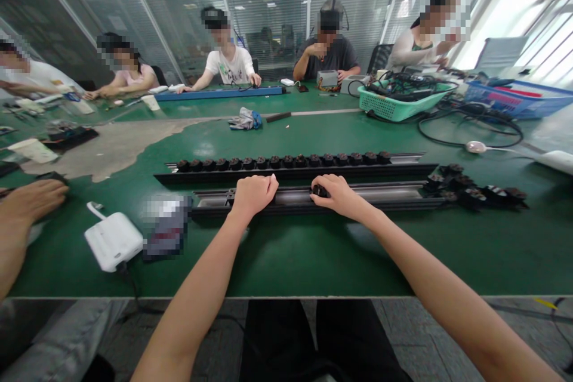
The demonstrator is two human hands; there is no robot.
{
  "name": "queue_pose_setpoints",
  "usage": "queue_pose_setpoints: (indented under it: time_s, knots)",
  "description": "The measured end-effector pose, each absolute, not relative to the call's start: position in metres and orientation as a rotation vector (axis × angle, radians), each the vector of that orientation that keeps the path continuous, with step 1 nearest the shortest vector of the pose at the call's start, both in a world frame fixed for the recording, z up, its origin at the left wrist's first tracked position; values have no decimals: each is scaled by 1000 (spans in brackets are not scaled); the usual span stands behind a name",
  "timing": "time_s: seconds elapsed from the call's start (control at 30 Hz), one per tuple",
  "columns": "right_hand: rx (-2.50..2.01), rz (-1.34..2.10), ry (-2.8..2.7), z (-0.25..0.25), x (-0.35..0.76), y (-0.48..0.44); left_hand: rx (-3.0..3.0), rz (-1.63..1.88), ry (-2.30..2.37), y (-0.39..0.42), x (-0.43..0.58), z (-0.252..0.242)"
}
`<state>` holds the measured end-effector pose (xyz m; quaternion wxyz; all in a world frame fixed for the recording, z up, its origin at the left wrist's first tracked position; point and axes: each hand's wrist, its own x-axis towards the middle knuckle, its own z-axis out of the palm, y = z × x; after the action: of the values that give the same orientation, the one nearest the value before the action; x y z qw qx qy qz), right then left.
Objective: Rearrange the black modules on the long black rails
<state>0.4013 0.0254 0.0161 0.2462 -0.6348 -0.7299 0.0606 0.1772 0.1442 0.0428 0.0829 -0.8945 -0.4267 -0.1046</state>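
A long black rail with a silvery channel (293, 196) lies crosswise before me. My left hand (255, 196) is closed over its left half; whatever its fingers hold is hidden. One small black block (231, 195) sits in the channel just left of that hand. Right of the middle, my right hand (336, 192) pinches a black socket-like module (319, 191) at the channel. Behind lies a second black rail (290, 174), carrying a row of several similar modules (262, 163). More loose black modules (474, 191) are heaped by the near rail's right end.
At left are a white power bank-like box (114, 242), a dark packet (165, 227) and another person's hand (36, 197). Farther off lie grey-blue gloves (246, 119), a green basket of cables (389, 104) and a blue basket (514, 100). Several people sit around the table.
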Motion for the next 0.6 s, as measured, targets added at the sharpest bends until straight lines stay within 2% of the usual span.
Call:
queue_pose_setpoints:
  time_s: [0.6]
  knots:
    - [-1758,165,-1977,16,412,24,-2651,-294,-1278,143,178,44]
